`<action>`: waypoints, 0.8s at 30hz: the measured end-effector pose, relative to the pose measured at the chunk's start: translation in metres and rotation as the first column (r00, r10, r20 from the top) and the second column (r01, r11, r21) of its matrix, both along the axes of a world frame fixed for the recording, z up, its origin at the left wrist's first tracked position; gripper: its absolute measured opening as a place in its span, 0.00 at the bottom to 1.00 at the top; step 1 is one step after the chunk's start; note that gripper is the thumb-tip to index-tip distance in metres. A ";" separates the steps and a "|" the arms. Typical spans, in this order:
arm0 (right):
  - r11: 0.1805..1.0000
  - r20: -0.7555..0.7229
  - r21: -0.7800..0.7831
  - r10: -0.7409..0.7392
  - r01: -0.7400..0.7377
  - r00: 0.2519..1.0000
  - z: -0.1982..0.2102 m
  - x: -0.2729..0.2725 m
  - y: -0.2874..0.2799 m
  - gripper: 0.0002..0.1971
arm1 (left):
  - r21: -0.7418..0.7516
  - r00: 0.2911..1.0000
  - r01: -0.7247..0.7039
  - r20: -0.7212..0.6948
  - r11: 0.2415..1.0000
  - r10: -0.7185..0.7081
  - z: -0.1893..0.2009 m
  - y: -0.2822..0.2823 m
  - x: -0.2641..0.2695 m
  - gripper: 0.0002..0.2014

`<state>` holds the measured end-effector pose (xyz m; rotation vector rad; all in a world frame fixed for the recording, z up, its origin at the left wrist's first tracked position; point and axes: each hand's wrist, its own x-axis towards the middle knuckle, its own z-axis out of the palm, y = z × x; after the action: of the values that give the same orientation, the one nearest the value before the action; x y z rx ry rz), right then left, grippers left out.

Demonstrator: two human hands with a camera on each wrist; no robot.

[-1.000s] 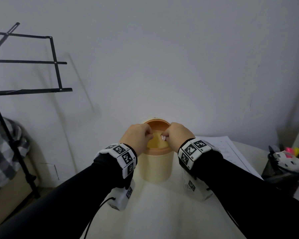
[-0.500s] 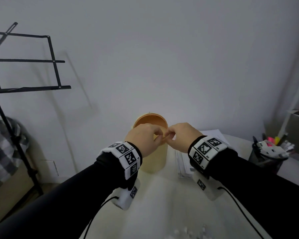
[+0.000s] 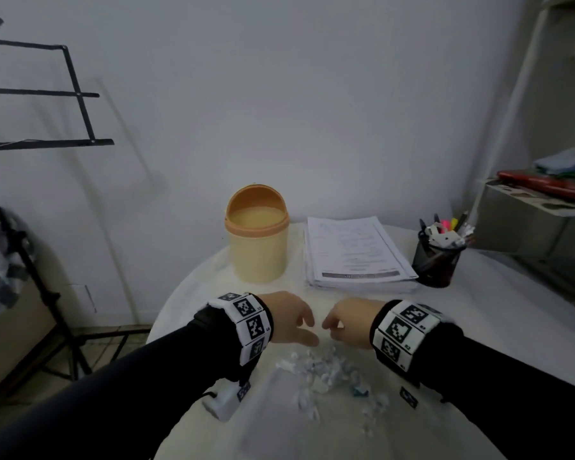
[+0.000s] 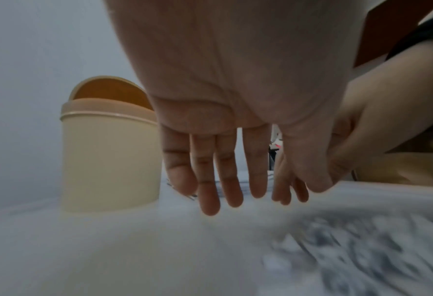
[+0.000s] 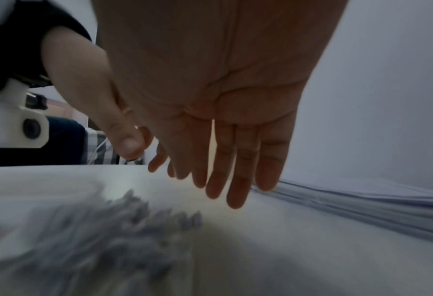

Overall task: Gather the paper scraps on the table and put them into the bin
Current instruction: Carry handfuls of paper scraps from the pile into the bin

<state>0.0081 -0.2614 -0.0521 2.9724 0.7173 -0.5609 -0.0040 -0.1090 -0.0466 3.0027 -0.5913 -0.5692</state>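
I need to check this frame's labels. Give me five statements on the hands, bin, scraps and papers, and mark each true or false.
1. The bin has its lid open. True.
2. The left hand grips a wad of scraps. False: its fingers are straight and hold nothing.
3. Scraps lie on the table, nearer the person than both hands. True.
4. The papers lie left of the bin. False: they lie to its right.
5. The right hand rests on the papers. False: it is above the table, apart from them.
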 end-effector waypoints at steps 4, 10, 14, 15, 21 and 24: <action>0.998 -0.030 -0.046 0.029 -0.031 0.999 -0.017 -0.017 -0.009 0.20 | 0.008 0.999 -0.016 -0.046 1.000 0.016 -0.017 -0.009 -0.017 0.32; 0.998 -0.024 0.058 0.023 -0.022 0.999 -0.018 -0.042 -0.028 0.17 | -0.011 0.998 0.055 -0.018 0.998 -0.055 -0.024 -0.018 -0.034 0.25; 0.995 -0.017 0.100 0.013 -0.011 1.000 -0.013 -0.053 -0.039 0.24 | -0.074 0.998 0.060 -0.001 0.995 -0.060 -0.019 -0.018 -0.042 0.28; 0.996 -0.028 0.093 0.021 -0.018 0.999 -0.013 -0.056 -0.042 0.29 | -0.087 0.998 0.060 -0.012 0.994 -0.062 -0.018 -0.017 -0.045 0.31; 0.995 -0.043 0.101 -0.001 0.005 0.999 -0.019 -0.061 -0.046 0.34 | -0.074 0.998 0.066 -0.017 0.995 -0.068 -0.021 -0.018 -0.047 0.32; 0.988 -0.037 0.155 -0.013 0.019 0.999 -0.020 -0.062 -0.042 0.23 | -0.119 0.999 0.050 0.024 0.992 -0.048 -0.028 -0.020 -0.042 0.24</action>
<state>-0.0538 -0.3035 -0.0725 3.1209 0.7753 -0.5871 -0.0462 -0.1289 -0.0750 2.8920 -0.6766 -0.4868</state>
